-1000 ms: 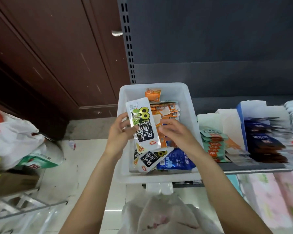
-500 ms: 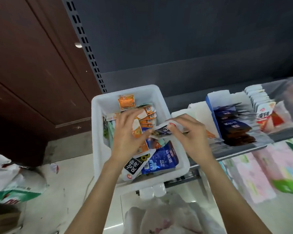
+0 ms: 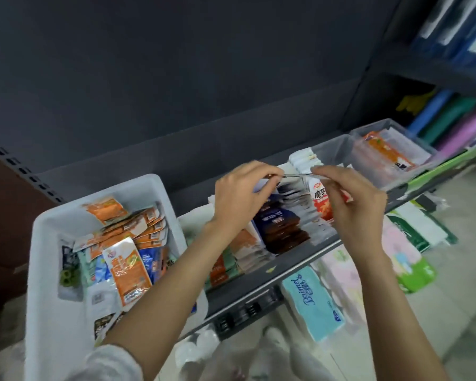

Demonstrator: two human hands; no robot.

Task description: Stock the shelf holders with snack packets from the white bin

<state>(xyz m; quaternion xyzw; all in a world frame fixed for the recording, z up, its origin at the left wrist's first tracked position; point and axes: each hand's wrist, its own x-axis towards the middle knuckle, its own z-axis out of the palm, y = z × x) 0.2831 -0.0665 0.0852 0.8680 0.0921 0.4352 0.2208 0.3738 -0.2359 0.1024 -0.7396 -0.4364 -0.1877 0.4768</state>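
Both hands up over shelf holders, pinching one snack packet (image 3: 291, 175) edge-on btwn them: left hand (image 3: 241, 198) fingers clamped on its left end, right hand (image 3: 352, 200) thumb + forefinger clamped on right end. Held flat & taut, prob to line it up w/ a slot before dropping in. Below: dark-blue packets (image 3: 276, 222) upright in row, red/white packets (image 3: 323, 202) to right. White bin (image 3: 43, 270) at left, well apart from held packet, full of orange packets (image 3: 128, 268) plus blue ones. Clear holder (image 3: 368, 163) far right, few orange packs in it.
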